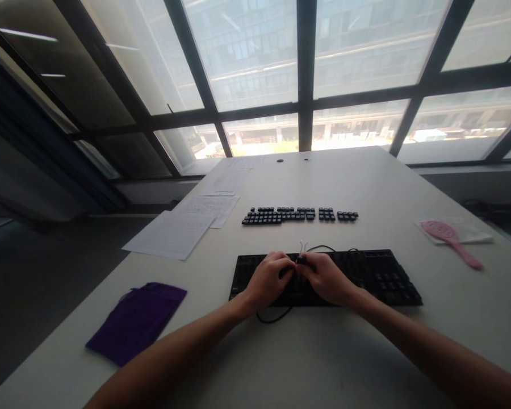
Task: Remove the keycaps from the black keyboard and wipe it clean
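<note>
A black keyboard (383,278) lies on the table under both my hands, with many keys off its left and middle part. My right hand (326,276) is closed round a keycap puller (304,246), whose two thin wire prongs point up and away. Close against it, my left hand (271,278) is closed too, its fingertips meeting the right ones over the keyboard's middle. A small dark piece shows between the fingertips; I cannot tell whether it is a keycap or part of the puller. Beyond the keyboard, removed black keycaps (262,217) stand in rows.
Left lie printed sheets (170,234) and a purple cloth pouch (136,321). At right, a pink hairbrush (445,234) rests partly on a clear plastic bag (472,232). The black cable (273,321) loops out under the keyboard's front edge. Windows stand behind the white table (344,358).
</note>
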Motion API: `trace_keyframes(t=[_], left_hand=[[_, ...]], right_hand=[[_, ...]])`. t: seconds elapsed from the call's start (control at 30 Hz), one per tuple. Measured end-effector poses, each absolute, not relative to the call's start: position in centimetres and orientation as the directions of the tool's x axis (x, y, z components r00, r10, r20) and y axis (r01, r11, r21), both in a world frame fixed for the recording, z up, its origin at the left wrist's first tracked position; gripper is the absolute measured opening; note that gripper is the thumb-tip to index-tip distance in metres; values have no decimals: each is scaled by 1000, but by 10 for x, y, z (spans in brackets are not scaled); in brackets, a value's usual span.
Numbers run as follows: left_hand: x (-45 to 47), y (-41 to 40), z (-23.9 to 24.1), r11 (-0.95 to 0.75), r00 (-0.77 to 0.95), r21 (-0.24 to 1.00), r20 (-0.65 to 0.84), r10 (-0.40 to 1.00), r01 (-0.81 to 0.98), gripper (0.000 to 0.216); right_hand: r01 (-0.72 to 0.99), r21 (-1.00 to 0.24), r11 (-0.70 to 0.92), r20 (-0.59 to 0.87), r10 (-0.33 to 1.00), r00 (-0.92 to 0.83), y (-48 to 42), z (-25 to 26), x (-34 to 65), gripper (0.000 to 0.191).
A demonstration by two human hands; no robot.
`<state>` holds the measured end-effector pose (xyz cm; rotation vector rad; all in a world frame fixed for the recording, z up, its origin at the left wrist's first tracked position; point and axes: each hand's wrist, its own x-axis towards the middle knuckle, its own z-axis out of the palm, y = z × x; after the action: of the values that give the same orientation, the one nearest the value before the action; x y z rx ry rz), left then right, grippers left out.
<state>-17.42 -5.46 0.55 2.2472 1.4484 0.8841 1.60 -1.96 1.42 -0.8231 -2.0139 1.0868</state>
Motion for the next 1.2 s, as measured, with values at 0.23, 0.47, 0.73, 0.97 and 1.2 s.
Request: trace_keyframes(t=[0.23, 0.47, 0.73, 0.97, 1.2], left_hand=[[-174, -56, 4, -444, 298, 584, 334, 894, 679, 14], [-174, -58, 7, -466, 326, 555, 337, 883, 689, 15], [-170, -60, 10, -476, 399, 501, 260, 879, 723, 11], [-168, -58, 6, -447, 344, 596, 286, 894, 667, 11], [-169, -64, 7, -468, 267, 651, 390, 882, 597, 19]], right_hand=[[225, -814, 536, 366, 774, -517, -17, 9, 17, 18], [260, -674, 692, 408, 642, -650, -27, 4, 16, 21], [250, -816, 521, 358, 795, -489, -26, -5, 16, 20], [214, -920, 327, 230, 896, -380, -21, 0, 18, 24], [186, -923, 337, 257, 899, -356, -25, -1, 14, 24]])
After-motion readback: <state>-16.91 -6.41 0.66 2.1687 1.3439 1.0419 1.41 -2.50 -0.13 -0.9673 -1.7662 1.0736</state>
